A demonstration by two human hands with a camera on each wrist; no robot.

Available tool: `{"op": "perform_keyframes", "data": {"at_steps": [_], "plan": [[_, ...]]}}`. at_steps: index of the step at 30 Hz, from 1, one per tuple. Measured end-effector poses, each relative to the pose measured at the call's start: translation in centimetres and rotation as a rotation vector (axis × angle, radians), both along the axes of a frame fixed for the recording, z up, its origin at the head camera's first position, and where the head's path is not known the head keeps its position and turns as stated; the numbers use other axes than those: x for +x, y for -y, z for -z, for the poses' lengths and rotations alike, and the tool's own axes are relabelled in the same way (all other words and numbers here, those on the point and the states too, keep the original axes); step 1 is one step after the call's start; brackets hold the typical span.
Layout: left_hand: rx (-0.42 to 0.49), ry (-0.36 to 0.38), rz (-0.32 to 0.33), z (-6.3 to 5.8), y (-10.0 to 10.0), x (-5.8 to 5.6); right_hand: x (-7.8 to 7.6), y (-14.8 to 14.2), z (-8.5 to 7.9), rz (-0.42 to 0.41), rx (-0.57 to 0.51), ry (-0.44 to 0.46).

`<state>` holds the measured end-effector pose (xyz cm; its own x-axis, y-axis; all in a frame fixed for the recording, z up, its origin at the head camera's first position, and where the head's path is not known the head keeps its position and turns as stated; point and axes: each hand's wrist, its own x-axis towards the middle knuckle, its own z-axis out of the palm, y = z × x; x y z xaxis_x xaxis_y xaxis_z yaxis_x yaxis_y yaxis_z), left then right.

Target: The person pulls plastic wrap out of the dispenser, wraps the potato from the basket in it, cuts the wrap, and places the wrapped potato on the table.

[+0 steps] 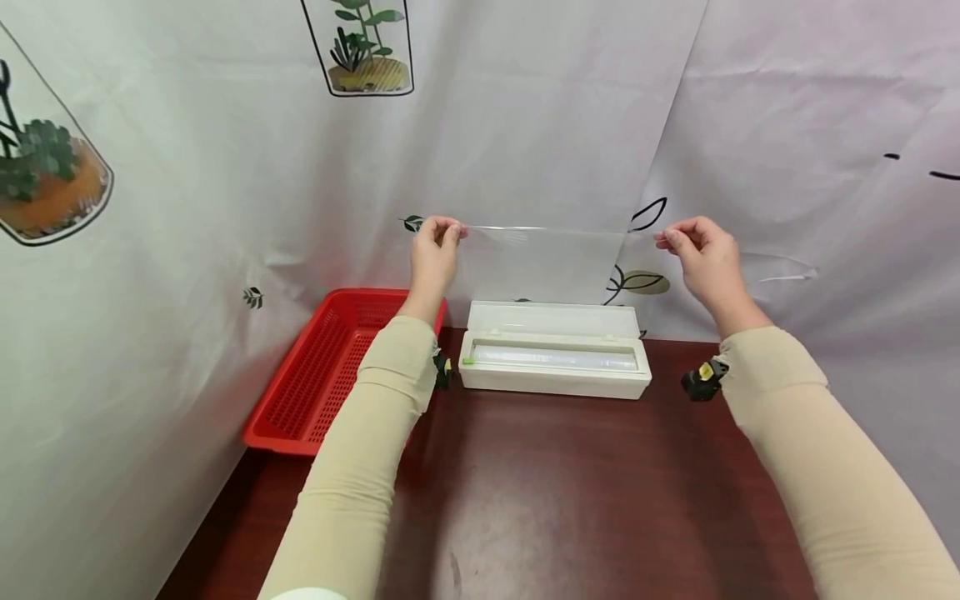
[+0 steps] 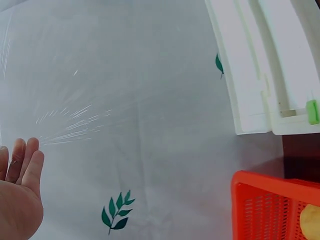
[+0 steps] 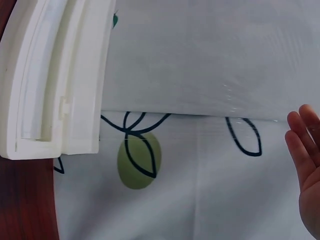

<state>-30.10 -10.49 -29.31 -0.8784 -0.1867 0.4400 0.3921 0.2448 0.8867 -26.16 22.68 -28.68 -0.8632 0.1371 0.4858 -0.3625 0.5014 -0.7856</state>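
Note:
A clear sheet of cling film point(image 1: 540, 230) stretches between both hands, in the air above a white cling film dispenser box point(image 1: 555, 385). My left hand point(image 1: 434, 260) pinches one top corner between thumb and fingers. At the other end, my right hand point(image 1: 707, 260) pinches the opposite corner. Fine creases fan out from the left fingertips in the left wrist view. The dispenser's lid point(image 1: 552, 317) stands raised at the back, and a roll of film point(image 1: 555, 358) shows in its opening. A small green slider point(image 2: 312, 112) sits at the box's left end.
Left of the dispenser stands a red plastic basket point(image 1: 281, 440), partly behind the left forearm; a yellow thing point(image 2: 311, 223) lies inside it. The dark red-brown table point(image 1: 562, 483) runs up to a white patterned cloth point(image 1: 525, 125) hanging behind and at the sides.

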Motion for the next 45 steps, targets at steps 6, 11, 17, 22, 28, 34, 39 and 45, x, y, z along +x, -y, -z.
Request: {"op": "perform_keyframes", "data": {"at_steps": [6,11,17,22,28,34,39,45], "plan": [[0.017,-0.034,0.002,-1.1,0.2,0.4,0.6,0.3,-1.1,0.006,-0.040,-0.051],[0.036,-0.076,0.005,-2.0,0.2,0.7,1.0,0.4,-1.9,0.000,-0.075,-0.078],[0.037,-0.110,0.021,-2.9,0.1,1.3,1.2,0.1,-2.6,-0.021,-0.119,-0.144],[0.057,-0.118,0.041,-3.7,0.1,2.0,1.4,-0.2,-3.0,-0.046,-0.146,-0.194],[0.064,-0.167,0.057,-4.2,0.2,2.7,1.9,-0.3,-3.6,-0.076,-0.154,-0.225],[0.100,-0.183,0.065,-6.1,-0.2,4.6,2.5,-0.1,-4.4,-0.096,-0.193,-0.280],[0.126,-0.213,0.083,-7.0,-0.3,5.5,4.0,0.8,-5.7,-0.109,-0.204,-0.300],[0.087,-0.214,0.138,-7.6,0.5,6.2,4.5,0.3,-5.8,-0.145,-0.318,-0.302]]}}
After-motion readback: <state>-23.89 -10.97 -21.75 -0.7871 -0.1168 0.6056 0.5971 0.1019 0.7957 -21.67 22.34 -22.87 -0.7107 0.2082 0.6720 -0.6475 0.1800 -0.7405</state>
